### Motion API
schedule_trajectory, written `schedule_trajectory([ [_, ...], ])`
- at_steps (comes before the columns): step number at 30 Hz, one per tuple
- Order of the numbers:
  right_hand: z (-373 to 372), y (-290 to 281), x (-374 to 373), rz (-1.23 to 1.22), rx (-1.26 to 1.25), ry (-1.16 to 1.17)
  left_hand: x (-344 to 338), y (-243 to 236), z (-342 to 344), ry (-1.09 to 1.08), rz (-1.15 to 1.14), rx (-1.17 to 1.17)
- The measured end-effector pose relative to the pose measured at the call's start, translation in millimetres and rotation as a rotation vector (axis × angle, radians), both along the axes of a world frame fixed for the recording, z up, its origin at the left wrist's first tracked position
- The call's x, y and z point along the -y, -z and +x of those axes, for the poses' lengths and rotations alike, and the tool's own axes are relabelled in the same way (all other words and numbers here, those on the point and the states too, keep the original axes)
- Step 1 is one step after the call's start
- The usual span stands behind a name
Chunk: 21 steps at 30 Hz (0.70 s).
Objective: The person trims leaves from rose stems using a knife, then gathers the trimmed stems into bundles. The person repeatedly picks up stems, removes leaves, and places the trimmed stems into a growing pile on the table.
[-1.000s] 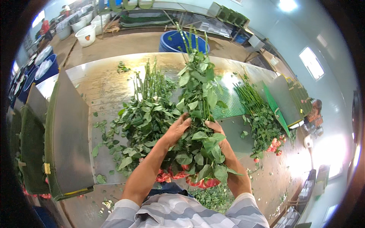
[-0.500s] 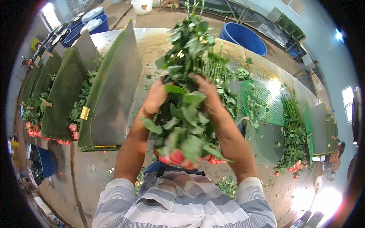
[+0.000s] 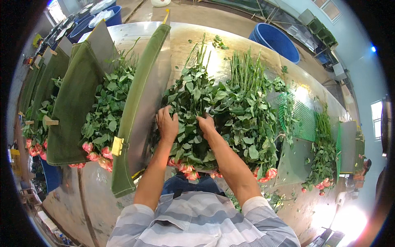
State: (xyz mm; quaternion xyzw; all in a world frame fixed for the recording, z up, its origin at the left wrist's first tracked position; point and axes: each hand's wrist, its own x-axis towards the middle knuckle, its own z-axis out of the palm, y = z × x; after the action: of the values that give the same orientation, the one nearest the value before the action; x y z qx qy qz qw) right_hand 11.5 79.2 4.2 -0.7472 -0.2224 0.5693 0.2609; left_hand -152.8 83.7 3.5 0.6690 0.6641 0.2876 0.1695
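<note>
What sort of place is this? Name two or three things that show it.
Probably a flower sorting or packing workroom: bunches of pink flowers lie on a worktable, upright green panels stand among them, and a blue tub sits beyond the table.

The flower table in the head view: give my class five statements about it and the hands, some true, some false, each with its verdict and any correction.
1. The left hand is at a leafy flower bunch. True.
2. The right hand wears a glove. False: it is bare.
3. Pink blooms show at the near edge of the table. True.
4. A blue tub stands on the table. False: it stands beyond the far edge.
5. A yellow clip is on a green-covered divider to the left of both hands. True.
</note>
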Motion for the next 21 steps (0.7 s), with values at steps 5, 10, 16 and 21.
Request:
schedule_trajectory([
  [5,4,36,1,0.056,-0.021,0.127,33,-30,21,0.252,-0.246,-0.046],
  [10,-11,-8,3,0.033,-0.036,0.239,27,-14,17,0.217,-0.284,-0.176],
  [16,14,-22,-10,0.046,-0.264,0.274,0,-28,-19,0.192,-0.345,0.487],
  [21,11,-8,-5,-0.008,-0.157,-0.053,-13,-17,-32,0.108,-0.409,0.417],
])
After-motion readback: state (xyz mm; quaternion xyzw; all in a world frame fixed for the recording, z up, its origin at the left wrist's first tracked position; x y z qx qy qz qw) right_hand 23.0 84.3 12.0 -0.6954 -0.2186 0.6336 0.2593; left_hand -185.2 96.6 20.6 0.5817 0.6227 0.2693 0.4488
